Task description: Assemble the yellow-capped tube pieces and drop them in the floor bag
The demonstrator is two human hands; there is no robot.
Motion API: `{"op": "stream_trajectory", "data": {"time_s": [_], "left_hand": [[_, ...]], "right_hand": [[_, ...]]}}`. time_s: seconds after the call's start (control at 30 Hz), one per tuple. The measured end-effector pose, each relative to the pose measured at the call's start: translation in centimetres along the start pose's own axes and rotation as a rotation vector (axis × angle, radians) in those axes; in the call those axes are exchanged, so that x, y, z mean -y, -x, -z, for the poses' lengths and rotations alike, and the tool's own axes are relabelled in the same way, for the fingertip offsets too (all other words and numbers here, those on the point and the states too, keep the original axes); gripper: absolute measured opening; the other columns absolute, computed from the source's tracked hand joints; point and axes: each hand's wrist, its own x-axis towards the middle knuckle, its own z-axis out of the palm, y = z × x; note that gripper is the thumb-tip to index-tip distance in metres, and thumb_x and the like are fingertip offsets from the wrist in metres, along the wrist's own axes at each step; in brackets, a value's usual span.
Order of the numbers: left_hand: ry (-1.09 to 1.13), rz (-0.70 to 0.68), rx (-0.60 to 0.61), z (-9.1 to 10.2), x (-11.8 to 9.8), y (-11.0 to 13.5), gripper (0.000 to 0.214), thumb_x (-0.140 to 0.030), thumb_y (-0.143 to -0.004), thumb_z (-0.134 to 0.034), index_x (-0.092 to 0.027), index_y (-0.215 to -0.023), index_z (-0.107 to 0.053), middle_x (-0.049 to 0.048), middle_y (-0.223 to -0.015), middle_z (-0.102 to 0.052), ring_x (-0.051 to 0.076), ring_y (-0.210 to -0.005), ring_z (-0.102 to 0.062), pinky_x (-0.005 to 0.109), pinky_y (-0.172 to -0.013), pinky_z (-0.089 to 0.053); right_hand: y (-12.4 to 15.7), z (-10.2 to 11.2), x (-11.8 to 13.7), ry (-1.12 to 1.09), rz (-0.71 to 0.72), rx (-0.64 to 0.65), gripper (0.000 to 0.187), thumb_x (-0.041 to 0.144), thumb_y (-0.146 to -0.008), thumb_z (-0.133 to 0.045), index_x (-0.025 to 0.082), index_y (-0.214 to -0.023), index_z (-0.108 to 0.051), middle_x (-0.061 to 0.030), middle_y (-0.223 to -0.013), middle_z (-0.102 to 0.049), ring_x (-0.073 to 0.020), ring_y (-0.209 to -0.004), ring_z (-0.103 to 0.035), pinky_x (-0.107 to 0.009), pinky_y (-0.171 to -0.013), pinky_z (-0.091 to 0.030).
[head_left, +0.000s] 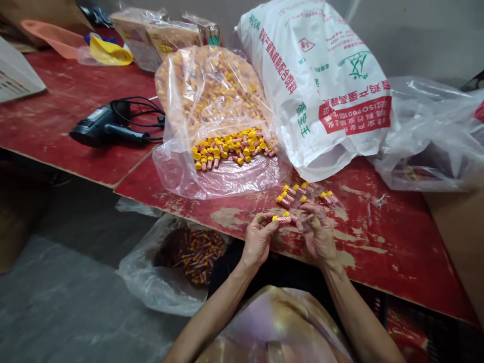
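Note:
At the table's front edge, my left hand (258, 238) pinches a small yellow-capped tube (283, 219) with red-and-white printing, held nearly level. A second yellow cap shows just behind it. My right hand (318, 234) is closed by the tube's far end, thumb against fingers; what it pinches is too small and blurred to name. Just beyond both hands, several more yellow-capped tubes (286, 197) lie on the red table (381, 237). Farther back, a clear plastic bag (215, 181) lies with its mouth toward me, full of such tubes.
A white printed sack (302, 75) leans at the back, beside crumpled clear plastic (419, 126). A black heat gun (109, 123) with its cord lies left. Below the table edge, a plastic-lined container (143, 282) holds many tubes. An orange scoop (53, 38) lies back left.

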Motion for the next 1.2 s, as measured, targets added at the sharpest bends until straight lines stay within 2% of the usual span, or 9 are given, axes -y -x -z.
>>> {"op": "stream_trajectory", "data": {"time_s": [0.17,0.27,0.5,0.67,0.83,0.93,1.03,1.1,1.2], "left_hand": [[0.005,-0.016,-0.019,0.3,0.0,0.1,0.036,-0.02,-0.048,-0.086,-0.014,-0.076,-0.064,-0.001,-0.075,-0.065,0.013,-0.069,-0.064,0.022,-0.059,-0.052],[-0.014,-0.035,-0.023,0.3,0.0,0.2,0.035,-0.021,-0.049,-0.085,-0.014,-0.075,-0.064,-0.001,-0.073,-0.065,0.012,-0.067,-0.063,0.022,-0.058,-0.051],[-0.085,-0.144,-0.03,0.4,0.6,0.8,0.025,-0.022,-0.059,-0.08,-0.016,-0.079,-0.067,-0.0006,-0.08,-0.065,0.011,-0.072,-0.061,0.024,-0.068,-0.051],[-0.378,-0.228,0.013,0.7,1.1,1.7,0.018,-0.028,-0.077,-0.066,-0.018,-0.09,-0.072,0.0045,-0.092,-0.069,0.016,-0.087,-0.063,0.027,-0.083,-0.048],[-0.589,-0.354,0.066,0.4,1.8,2.8,0.019,-0.025,-0.082,-0.059,-0.019,-0.094,-0.072,0.0051,-0.092,-0.068,0.018,-0.089,-0.063,0.028,-0.084,-0.047],[-0.623,-0.351,0.131,-0.3,2.6,2.9,0.021,-0.021,-0.082,-0.058,-0.021,-0.097,-0.072,0.0048,-0.091,-0.068,0.018,-0.087,-0.063,0.027,-0.081,-0.047],[-0.675,-0.279,0.296,-1.2,3.7,3.0,0.028,-0.018,-0.081,-0.056,-0.023,-0.104,-0.071,0.0049,-0.095,-0.068,0.019,-0.088,-0.062,0.029,-0.083,-0.047],[-0.691,-0.228,0.375,-1.7,4.2,3.0,0.034,-0.015,-0.077,-0.059,-0.024,-0.107,-0.069,0.0049,-0.098,-0.068,0.019,-0.085,-0.062,0.03,-0.082,-0.048],[-0.757,-0.255,0.371,-2.0,3.7,2.8,0.033,-0.012,-0.074,-0.06,-0.024,-0.103,-0.071,0.0051,-0.093,-0.069,0.019,-0.079,-0.062,0.029,-0.077,-0.049]], "right_hand": [[0.4,-0.4,-0.7,0.024,0.034,-0.092,0.037,0.034,-0.064,-0.078,0.022,-0.095,-0.061,-0.0004,-0.082,-0.065,-0.0156,-0.074,-0.063,-0.032,-0.073,-0.051],[0.4,-0.3,-1.0,0.056,0.103,-0.134,0.036,0.032,-0.066,-0.076,0.023,-0.097,-0.06,-0.0005,-0.084,-0.066,-0.0158,-0.077,-0.063,-0.031,-0.072,-0.051],[1.7,-0.5,-1.1,0.435,0.136,0.067,0.021,0.028,-0.073,-0.073,0.022,-0.089,-0.063,-0.002,-0.095,-0.066,-0.0164,-0.087,-0.062,-0.029,-0.077,-0.051],[2.1,-0.1,-0.8,0.719,0.212,0.19,0.017,0.03,-0.082,-0.063,0.023,-0.097,-0.064,-0.0043,-0.1,-0.064,-0.0182,-0.091,-0.062,-0.03,-0.075,-0.052],[2.9,0.4,-1.2,0.875,0.391,0.126,0.014,0.028,-0.083,-0.061,0.023,-0.095,-0.065,-0.0047,-0.096,-0.063,-0.0184,-0.089,-0.061,-0.03,-0.075,-0.052],[3.3,1.6,-0.6,0.892,0.406,0.049,0.014,0.03,-0.082,-0.063,0.023,-0.094,-0.065,-0.0049,-0.094,-0.063,-0.0186,-0.086,-0.06,-0.03,-0.072,-0.051],[3.0,4.0,1.6,0.972,0.297,0.141,0.017,0.036,-0.084,-0.06,0.023,-0.093,-0.065,-0.0057,-0.094,-0.063,-0.0198,-0.087,-0.06,-0.031,-0.073,-0.05],[2.3,6.2,3.4,1.125,0.238,0.234,0.02,0.04,-0.086,-0.056,0.023,-0.092,-0.064,-0.0058,-0.091,-0.064,-0.0203,-0.084,-0.06,-0.032,-0.072,-0.048],[0.7,9.3,4.5,1.462,0.205,0.302,0.023,0.041,-0.087,-0.049,0.022,-0.08,-0.061,-0.0048,-0.077,-0.059,-0.018,-0.065,-0.056,-0.029,-0.059,-0.042]]}}
